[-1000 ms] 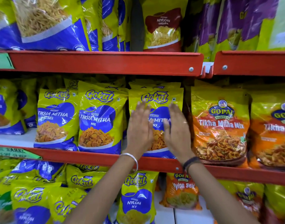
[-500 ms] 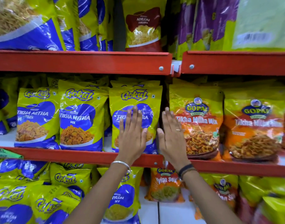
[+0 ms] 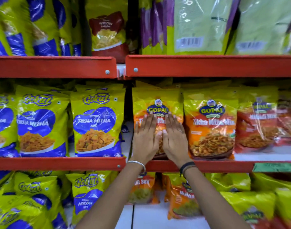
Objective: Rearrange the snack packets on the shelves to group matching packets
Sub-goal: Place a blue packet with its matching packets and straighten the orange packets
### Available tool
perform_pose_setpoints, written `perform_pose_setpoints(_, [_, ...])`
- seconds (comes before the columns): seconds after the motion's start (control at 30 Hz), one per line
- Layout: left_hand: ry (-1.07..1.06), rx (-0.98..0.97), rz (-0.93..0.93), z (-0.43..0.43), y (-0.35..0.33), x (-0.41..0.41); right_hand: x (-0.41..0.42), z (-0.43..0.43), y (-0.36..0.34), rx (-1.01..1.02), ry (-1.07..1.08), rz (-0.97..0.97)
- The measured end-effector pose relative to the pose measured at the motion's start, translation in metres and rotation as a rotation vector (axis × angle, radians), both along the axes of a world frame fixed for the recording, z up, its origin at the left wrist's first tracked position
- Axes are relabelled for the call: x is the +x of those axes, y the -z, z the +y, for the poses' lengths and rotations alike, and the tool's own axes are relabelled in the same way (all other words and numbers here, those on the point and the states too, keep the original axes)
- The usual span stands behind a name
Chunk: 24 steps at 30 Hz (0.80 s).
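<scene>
On the middle shelf, an orange and yellow Gopal Tikha Mitha Mix packet (image 3: 158, 100) stands upright just right of the shelf joint. My left hand (image 3: 145, 138) and my right hand (image 3: 173, 138) lie flat side by side against its front, fingers straight and pointing up, gripping nothing. A second Gopal Tikha Mitha Mix packet (image 3: 210, 126) stands right beside it. To the left of the joint stand yellow and blue Gokul Tikha Mitha packets (image 3: 96, 121), with another (image 3: 40, 123) further left.
Red shelf rails (image 3: 59, 163) run across at three levels. Red Gopal packets (image 3: 257, 119) stand at the far right. The top shelf holds a maroon Nylon packet (image 3: 108, 32) and purple and green packets (image 3: 199, 25). Below are Gokul Nylon Sev (image 3: 87, 195) and orange Gopal packets (image 3: 182, 199).
Both hands moved right, off the Gokul Tikha Mitha packet and onto the first Gopal Tikha Mitha Mix packet. The view shifted right with them.
</scene>
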<state>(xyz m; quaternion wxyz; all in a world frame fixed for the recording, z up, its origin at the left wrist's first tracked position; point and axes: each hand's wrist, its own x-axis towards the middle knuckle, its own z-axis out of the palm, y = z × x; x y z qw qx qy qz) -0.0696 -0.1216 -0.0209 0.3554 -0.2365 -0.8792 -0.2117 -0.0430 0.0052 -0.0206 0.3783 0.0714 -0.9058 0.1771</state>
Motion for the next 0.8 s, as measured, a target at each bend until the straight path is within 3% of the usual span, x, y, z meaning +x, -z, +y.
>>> perform_pose_setpoints(0.1, [0.021, 0.087, 0.007, 0.011, -0.008, 0.008, 0.013, 0.015, -0.005, -0.104, -0.155, 0.03])
perform_pose_setpoints(0.17, [0.177, 0.221, 0.034, 0.028, -0.023, 0.018, 0.026, 0.036, -0.012, -0.212, -0.204, 0.14])
perform_pose_setpoints(0.3, [0.459, 0.526, -0.117, 0.08, -0.066, 0.023, 0.042, 0.101, -0.041, -0.479, -0.094, 0.372])
perform_pose_setpoints(0.4, [0.298, 0.634, -0.305, 0.116, -0.091, 0.005, 0.03, 0.165, -0.065, -0.614, 0.069, 0.352])
perform_pose_setpoints(0.53, [0.121, 0.666, -0.444, 0.134, -0.113, -0.013, 0.002, 0.216, -0.085, -0.767, 0.037, 0.061])
perform_pose_setpoints(0.63, [0.081, 0.651, -0.447, 0.135, -0.121, -0.024, -0.011, 0.231, -0.094, -0.68, 0.008, -0.02])
perform_pose_setpoints(0.8, [0.047, 0.615, -0.411, 0.136, -0.122, -0.028, -0.013, 0.234, -0.098, -0.634, 0.093, 0.007])
